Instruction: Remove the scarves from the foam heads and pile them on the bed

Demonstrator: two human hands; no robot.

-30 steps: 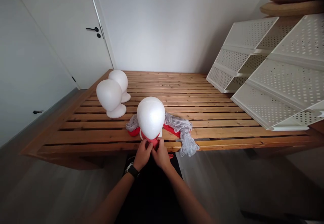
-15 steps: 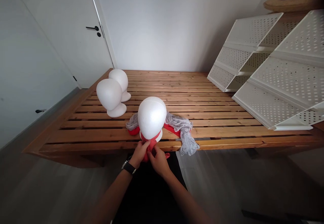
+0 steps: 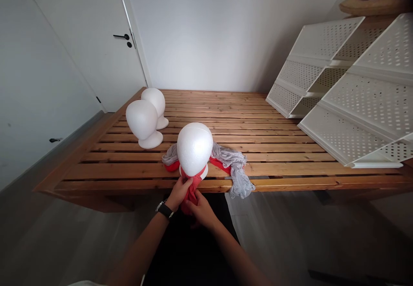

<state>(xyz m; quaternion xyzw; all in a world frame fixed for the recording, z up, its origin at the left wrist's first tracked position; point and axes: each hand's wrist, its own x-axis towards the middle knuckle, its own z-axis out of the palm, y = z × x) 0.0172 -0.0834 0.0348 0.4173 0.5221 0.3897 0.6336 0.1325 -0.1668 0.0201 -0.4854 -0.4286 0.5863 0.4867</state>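
**Red scarf at the neck of the near foam head — grip and shift**

Both hands were closed on the red scarf just below the neck of the near foam head. Left hand pinched the cloth at the table edge, wristwatch showing; right hand gripped the bunched tail lower down, off the edge of the slatted wooden table.

Change over the last second: my hands had dropped from close under the head's base to below the table edge, and the red cloth between them had drawn out longer and tighter. I judged this as a knot or wrap being pulled snug at the neck, not yet finished.

Scarf ran round the neck, red ends showing on both sides. Grey scarf lay behind and to the right, one end hanging over the edge. Two more foam heads stood bare at far left. White perforated shelves leaned at right.
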